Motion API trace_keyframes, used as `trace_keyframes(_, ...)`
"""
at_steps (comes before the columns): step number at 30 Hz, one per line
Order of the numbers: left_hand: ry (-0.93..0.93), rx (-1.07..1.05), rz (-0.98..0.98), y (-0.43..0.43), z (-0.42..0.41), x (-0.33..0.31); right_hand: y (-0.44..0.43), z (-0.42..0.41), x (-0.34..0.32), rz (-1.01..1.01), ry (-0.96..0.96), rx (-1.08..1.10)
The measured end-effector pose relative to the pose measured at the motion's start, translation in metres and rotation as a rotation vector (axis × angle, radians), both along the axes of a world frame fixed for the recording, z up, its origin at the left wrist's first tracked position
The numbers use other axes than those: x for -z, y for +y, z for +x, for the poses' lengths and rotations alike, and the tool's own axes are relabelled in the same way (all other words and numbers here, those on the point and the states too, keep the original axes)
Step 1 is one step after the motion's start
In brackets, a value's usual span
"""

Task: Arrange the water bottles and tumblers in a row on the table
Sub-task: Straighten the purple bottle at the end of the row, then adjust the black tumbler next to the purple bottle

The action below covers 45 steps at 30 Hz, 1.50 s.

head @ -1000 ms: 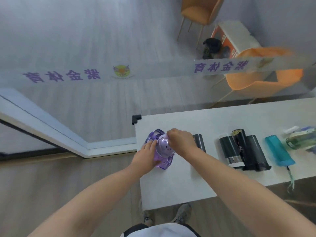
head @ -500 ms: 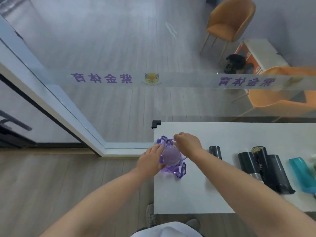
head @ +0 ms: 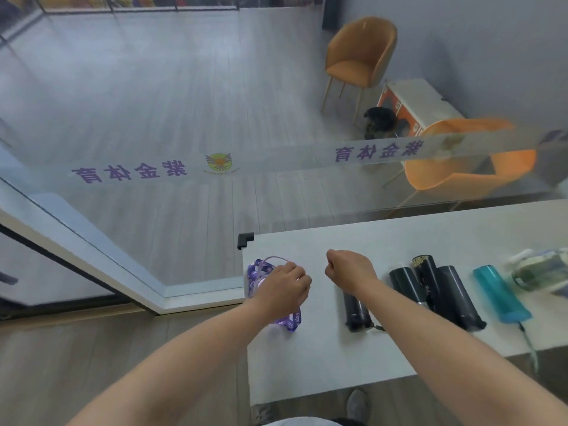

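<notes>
A purple bottle (head: 257,278) with a purple strap stands at the left end of the white table (head: 319,361). My left hand (head: 285,287) covers its top and grips it. My right hand (head: 349,270) hovers just to the right, fingers curled, holding nothing. To the right of it stand a small dark tumbler (head: 355,312), several black tumblers (head: 451,296), a teal bottle (head: 499,292) and a blurred clear green bottle (head: 541,270), all in a row.
A glass wall with purple lettering runs along the table's far edge, with a black corner guard (head: 245,239) at the table's left corner. Behind the glass are orange chairs (head: 359,56) and a white box. Wooden floor lies left of the table.
My right hand has let go of the purple bottle and moved to the right. My left hand has shifted on top of the bottle. The camera has tilted and moved.
</notes>
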<state>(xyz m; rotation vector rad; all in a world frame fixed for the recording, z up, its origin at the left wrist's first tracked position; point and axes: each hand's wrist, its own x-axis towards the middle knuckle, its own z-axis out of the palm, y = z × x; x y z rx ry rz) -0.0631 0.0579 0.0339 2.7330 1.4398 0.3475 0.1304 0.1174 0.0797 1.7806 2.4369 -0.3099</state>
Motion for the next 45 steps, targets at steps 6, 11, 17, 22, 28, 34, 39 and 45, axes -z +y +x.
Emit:
trace_keyframes(6,0.156,0.019,-0.177,-0.003,0.081,0.015,-0.003,0.091,0.017,-0.209,0.009,0.056)
trace_keyframes(11,0.249,-0.151,-0.429,-0.021,0.137,0.034,-0.019,0.142,0.047,-0.322,-0.047,-0.056)
trace_keyframes(17,0.151,-0.483,-0.703,-0.035,0.168,0.076,-0.034,0.167,0.11,-0.479,0.052,-0.003)
trace_keyframes(22,-0.225,-0.735,-0.837,-0.045,0.173,0.115,-0.044,0.167,0.146,-0.599,0.161,0.081)
trace_keyframes(28,-0.502,-0.713,-0.932,-0.05,0.178,0.127,-0.052,0.158,0.154,-0.671,0.466,0.256)
trace_keyframes(34,-0.518,-0.741,-0.829,-0.049,0.165,0.096,-0.056,0.146,0.123,-0.746,0.53,0.309)
trace_keyframes(39,-0.55,-0.67,-0.664,-0.045,0.142,0.06,-0.044,0.135,0.086,-0.79,0.653,0.318)
trace_keyframes(45,-0.64,-0.735,-0.588,-0.024,0.123,0.027,-0.029,0.115,0.055,-0.742,0.761,0.334)
